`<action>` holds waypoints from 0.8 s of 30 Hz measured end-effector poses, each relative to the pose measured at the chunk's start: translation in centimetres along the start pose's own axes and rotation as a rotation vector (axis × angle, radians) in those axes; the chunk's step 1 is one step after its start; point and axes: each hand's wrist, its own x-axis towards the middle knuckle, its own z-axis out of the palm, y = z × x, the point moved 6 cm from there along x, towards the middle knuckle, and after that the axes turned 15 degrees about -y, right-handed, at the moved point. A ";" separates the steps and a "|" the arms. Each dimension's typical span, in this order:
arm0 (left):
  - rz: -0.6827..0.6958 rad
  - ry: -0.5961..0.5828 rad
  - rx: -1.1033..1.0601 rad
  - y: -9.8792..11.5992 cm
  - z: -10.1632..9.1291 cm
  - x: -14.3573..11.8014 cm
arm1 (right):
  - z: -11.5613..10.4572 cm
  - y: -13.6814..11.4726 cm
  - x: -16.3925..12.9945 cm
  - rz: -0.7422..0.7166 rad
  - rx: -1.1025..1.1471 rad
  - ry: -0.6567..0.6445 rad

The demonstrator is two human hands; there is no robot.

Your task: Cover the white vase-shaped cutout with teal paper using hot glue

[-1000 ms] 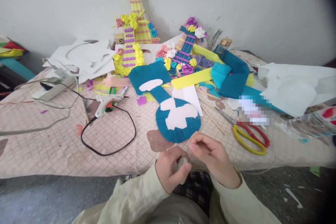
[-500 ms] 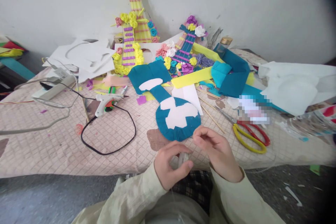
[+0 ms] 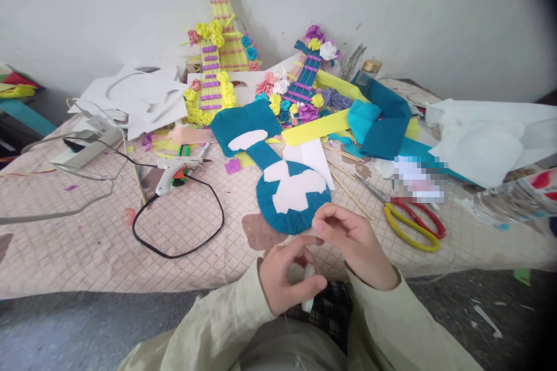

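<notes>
A small pale spool [image 3: 308, 278] sits clamped in the left hand [image 3: 285, 278], just below the teal felt guitar shape [image 3: 285, 197]. The right hand [image 3: 352, 243] pinches shut on something too fine to make out beside that shape's lower edge. The shape lies flat on the table [image 3: 87, 243], undecorated, white patches showing; scissors [image 3: 411, 226] lie to its right, a glue gun [image 3: 174, 171] to its left.

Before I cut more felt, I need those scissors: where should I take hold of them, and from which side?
Grip the scissors by the yellow and red loop handles at their near right end, coming from the right. The blades point up-left toward the skewers, and the loops lie flat and unobstructed on the table.
</notes>
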 end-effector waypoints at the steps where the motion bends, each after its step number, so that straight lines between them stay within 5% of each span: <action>1: -0.010 0.000 0.021 0.0 0.0 0.0 | 0.0 0.1 0.1 0.015 -0.004 0.000; 11: -0.036 -0.038 0.059 0.2 0.3 0.1 | -0.4 1.4 0.1 0.108 -0.143 0.072; 17: -0.033 -0.062 -0.097 0.0 0.6 0.0 | -1.5 1.2 -0.1 0.110 -0.139 0.083; 20: 0.000 -0.099 -0.166 -0.1 0.9 0.1 | -5.8 1.3 -0.7 0.136 -0.294 0.157; 24: 0.031 -0.077 -0.202 -0.3 0.6 0.3 | -16.2 2.3 -1.9 0.388 -0.901 0.496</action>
